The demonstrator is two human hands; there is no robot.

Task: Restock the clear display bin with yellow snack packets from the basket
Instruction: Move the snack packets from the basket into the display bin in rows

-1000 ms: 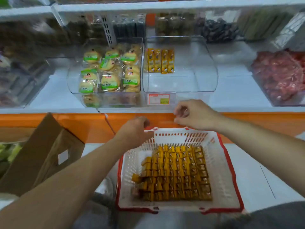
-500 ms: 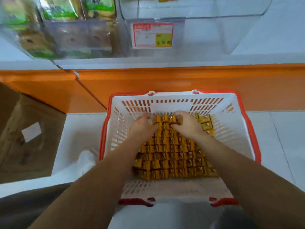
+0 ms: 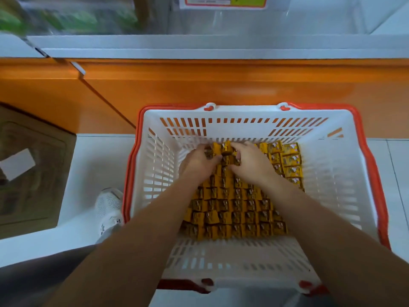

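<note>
Two hands work the pickup step: left hand (image 3: 198, 163) and right hand (image 3: 251, 166) curl round a clump of yellow snack packets (image 3: 234, 209) at 12 o'clock in the basket (image 3: 243, 127). Next, I judge, they must lift together, carrying it up to the clear display bin (image 3: 309, 16), further toward 12.

One basket (image 3: 243, 127), two hands (image 3: 197, 165) (image 3: 251, 166), dozens of yellow packets (image 3: 239, 209), one shoe (image 3: 108, 207).

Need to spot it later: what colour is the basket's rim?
The rim is orange-red, clearest in the head view.
</note>
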